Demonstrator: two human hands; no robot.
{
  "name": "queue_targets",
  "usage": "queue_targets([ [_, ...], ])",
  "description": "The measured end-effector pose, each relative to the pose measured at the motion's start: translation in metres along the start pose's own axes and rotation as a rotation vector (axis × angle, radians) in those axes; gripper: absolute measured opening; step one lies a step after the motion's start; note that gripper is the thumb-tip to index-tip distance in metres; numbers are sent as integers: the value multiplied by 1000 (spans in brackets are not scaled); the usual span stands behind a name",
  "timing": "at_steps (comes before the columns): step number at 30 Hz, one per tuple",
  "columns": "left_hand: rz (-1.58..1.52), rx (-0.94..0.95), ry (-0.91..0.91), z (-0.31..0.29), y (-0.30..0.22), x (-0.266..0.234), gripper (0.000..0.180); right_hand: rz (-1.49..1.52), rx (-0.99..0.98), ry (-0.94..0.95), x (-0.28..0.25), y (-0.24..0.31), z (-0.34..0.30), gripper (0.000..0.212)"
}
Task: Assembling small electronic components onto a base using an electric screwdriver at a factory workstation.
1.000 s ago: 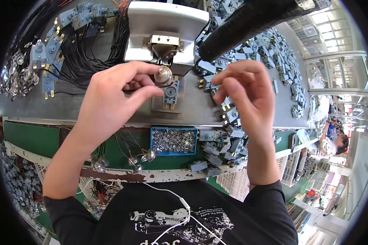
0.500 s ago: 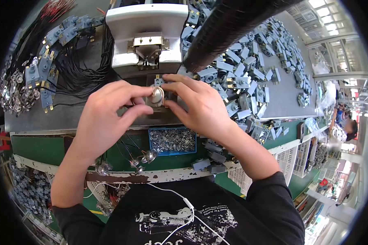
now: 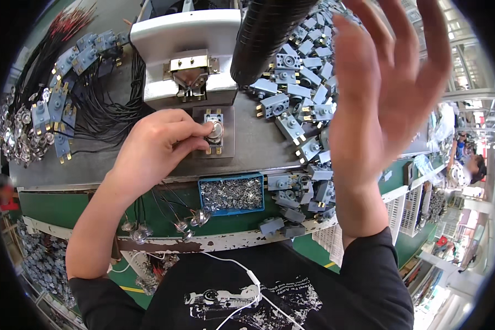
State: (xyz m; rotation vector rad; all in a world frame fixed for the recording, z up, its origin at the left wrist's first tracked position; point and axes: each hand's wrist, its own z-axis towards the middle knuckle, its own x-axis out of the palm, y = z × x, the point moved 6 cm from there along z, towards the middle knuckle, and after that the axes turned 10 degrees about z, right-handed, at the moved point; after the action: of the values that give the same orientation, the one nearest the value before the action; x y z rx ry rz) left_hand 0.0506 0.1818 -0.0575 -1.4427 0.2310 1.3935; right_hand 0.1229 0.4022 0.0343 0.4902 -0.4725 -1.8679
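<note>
My left hand point(image 3: 151, 144) has thumb and forefinger closed on the left edge of a round shiny metal cap point(image 3: 216, 132). That cap sits on a grey switch block with brass tabs point(image 3: 215, 117), lying on a small metal plate point(image 3: 230, 147) in front of a bench press point(image 3: 187, 33). Away to the right, my right hand point(image 3: 382, 93) is raised well above the bench, fingers spread, holding nothing. It hides part of the heap of grey switch blocks point(image 3: 280, 104) behind it.
A thick black hose point(image 3: 266, 44) slants down beside the press. Black wires point(image 3: 101, 102) and wired blocks point(image 3: 60, 102) lie left, with metal caps point(image 3: 22, 137). In front stands a blue tray point(image 3: 231, 212) of small metal pieces. A person point(image 3: 459, 168) is far right.
My right hand has let go of the cap and swung up and right, opening out. The left hand stays at the cap, which now lies flatter on the block.
</note>
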Motion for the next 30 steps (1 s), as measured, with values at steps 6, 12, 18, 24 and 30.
queue_targets([
  [6,18,-35,37,7,-1,3,23,49,90,-80,19,-61,32,40],
  [12,-14,-22,72,4,6,-1,21,150,189,-88,12,-36,26,45],
  [18,0,-16,80,4,7,1,18,224,271,-99,39,-24,32,49],
  [24,37,-15,51,4,3,3,17,316,324,-82,98,-32,58,55],
  [30,31,9,35,-3,7,6,16,400,286,-115,131,-35,59,59],
])
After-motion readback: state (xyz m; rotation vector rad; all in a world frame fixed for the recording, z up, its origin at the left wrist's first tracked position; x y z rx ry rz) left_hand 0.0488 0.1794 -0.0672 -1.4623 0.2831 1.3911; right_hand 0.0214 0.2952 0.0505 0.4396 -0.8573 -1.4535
